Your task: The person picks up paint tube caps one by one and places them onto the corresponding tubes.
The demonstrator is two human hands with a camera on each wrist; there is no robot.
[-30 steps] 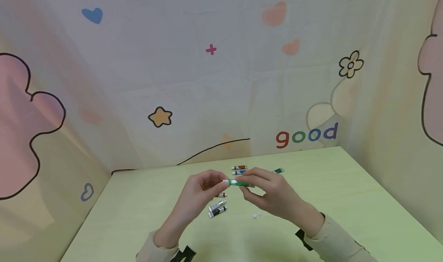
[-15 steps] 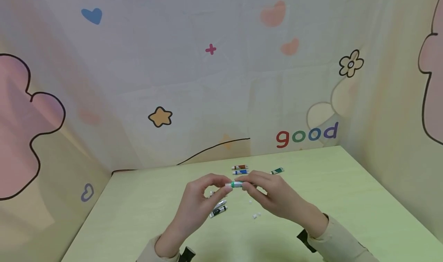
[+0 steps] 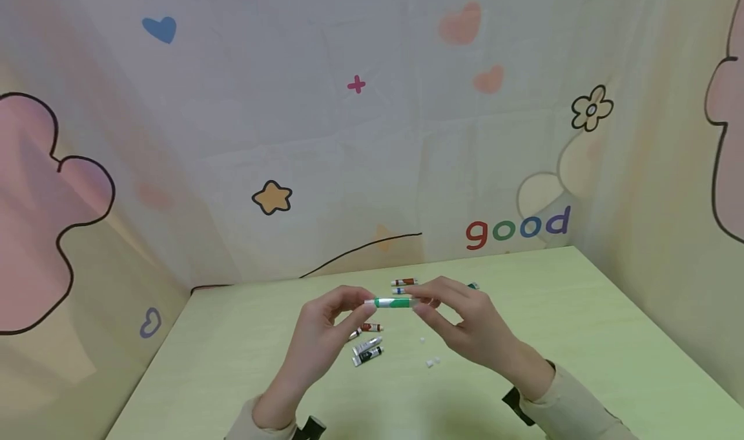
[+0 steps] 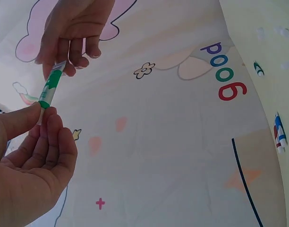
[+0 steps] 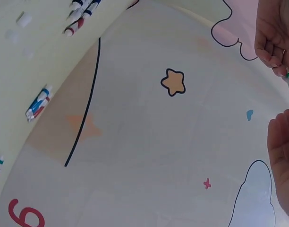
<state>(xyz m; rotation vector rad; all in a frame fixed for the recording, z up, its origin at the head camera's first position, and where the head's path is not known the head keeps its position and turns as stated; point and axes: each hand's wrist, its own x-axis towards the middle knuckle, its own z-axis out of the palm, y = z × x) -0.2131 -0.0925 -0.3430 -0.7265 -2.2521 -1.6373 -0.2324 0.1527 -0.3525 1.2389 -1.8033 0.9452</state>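
A small paint tube [image 3: 394,303] with a green and silver label is held level in the air between both hands. My left hand [image 3: 327,330] pinches its white cap end between thumb and fingers. At the other end, my right hand [image 3: 473,320] pinches the flat crimped tail. The left wrist view shows the tube [image 4: 51,87] slanting from the left thumb [image 4: 24,122] up to the right fingers. Most of its body is uncovered between the two hands.
Beyond the hands lie a brown tube [image 3: 403,282], a blue tube [image 3: 398,291] and a dark green tube [image 3: 473,286]. Nearer are a red tube [image 3: 372,327], a silver tube [image 3: 367,345] and a black tube [image 3: 369,356]. Small white pieces [image 3: 429,363] lie right of these.
The hands have moved slightly apart, the left one leftward. My right fingers, earlier covering part of the green tube, are now at its tail, so more of its label shows.
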